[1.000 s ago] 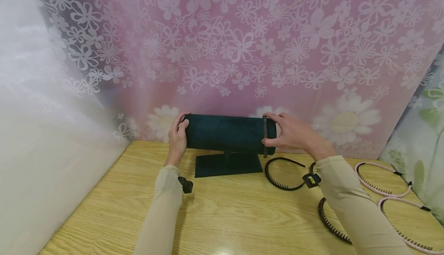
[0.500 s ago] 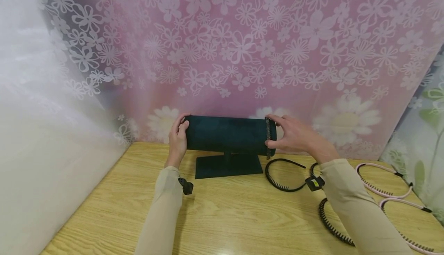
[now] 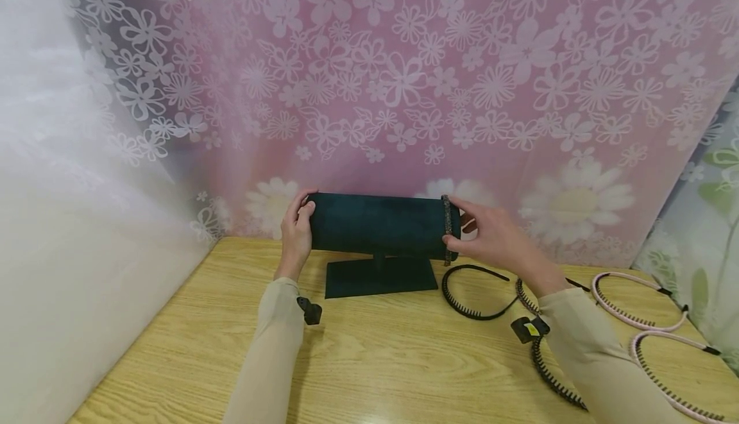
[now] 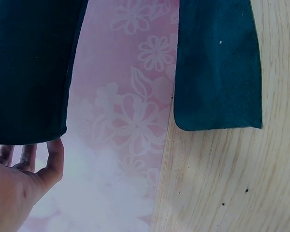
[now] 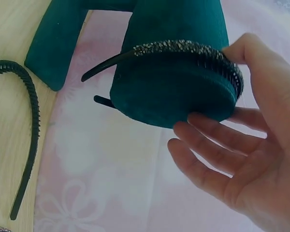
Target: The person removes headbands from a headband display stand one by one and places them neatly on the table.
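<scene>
A dark teal velvet headband display stand [image 3: 375, 225], a padded roll on a flat base, stands upright near the back of the table. My left hand [image 3: 296, 238] grips the roll's left end, thumb in front; in the left wrist view, the left hand's fingers [image 4: 54, 162] curl at its edge. Around the right end sits a glittery black toothed headband [image 5: 183, 47], its two black tips sticking out past the roll. My right hand [image 3: 496, 238] pinches it, thumb on the front and index finger partly hidden behind. The other fingers spread loosely beside the roll's end.
Black toothed headbands lie right of the stand, including one near its base [image 3: 462, 312] and another [image 3: 548, 373] partly under the right sleeve. Two pink headbands [image 3: 612, 308] lie at the far right of the wooden table [image 3: 369, 360]. A pink floral curtain [image 3: 369, 90] hangs close behind.
The headband has shifted slightly right along the roll. My right wrist has lowered and the right fingers have moved from over the top toward the roll's end. My left hand keeps its grip.
</scene>
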A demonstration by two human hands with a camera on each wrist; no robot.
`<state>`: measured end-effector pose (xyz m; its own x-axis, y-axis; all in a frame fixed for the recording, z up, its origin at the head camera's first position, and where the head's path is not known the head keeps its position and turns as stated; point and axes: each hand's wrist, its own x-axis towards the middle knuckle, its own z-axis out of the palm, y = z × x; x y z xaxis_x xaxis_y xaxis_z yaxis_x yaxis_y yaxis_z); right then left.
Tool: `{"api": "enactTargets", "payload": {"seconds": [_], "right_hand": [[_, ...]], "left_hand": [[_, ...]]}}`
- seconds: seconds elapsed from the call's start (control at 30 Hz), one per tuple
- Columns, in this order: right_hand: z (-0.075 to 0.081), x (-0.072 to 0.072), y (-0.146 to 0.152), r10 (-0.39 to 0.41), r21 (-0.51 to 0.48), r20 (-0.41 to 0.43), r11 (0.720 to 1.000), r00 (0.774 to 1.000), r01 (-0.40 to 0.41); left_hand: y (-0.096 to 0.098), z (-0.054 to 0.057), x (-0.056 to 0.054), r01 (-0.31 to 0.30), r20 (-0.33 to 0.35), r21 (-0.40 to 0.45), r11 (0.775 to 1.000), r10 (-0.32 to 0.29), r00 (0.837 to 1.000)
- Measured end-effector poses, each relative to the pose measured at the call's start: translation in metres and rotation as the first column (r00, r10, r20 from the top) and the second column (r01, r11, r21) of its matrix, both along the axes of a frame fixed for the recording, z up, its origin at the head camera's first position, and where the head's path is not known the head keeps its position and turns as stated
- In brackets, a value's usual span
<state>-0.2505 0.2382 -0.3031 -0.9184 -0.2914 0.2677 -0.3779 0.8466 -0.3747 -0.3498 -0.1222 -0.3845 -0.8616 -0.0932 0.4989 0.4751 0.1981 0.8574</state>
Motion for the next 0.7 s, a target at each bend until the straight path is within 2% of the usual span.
{"api": "enactTargets", "payload": {"seconds": [0.23,0.47,0.6,0.7], "right_hand": [[-0.004,0.010,-0.001,-0.033,-0.060,-0.073,0.998,0.997,0.028],[-0.014,0.015,-0.001,-0.050,-0.143,-0.142,0.989,0.989,0.029],[-0.019,0.017,0.000,-0.068,-0.230,-0.133,0.972,0.989,0.036],[-0.022,0.018,0.003,-0.073,-0.318,-0.088,0.947,0.993,0.042]], "left_hand": [[0.000,-0.001,-0.001,-0.018,-0.002,0.001,1.000,0.018,1.000],[0.000,-0.001,-0.002,-0.027,-0.015,-0.008,1.000,0.027,1.000],[0.000,0.000,-0.001,-0.041,-0.022,-0.016,0.999,0.040,0.999],[0.001,0.000,0.000,-0.046,-0.019,-0.019,0.999,0.046,0.999]]}}
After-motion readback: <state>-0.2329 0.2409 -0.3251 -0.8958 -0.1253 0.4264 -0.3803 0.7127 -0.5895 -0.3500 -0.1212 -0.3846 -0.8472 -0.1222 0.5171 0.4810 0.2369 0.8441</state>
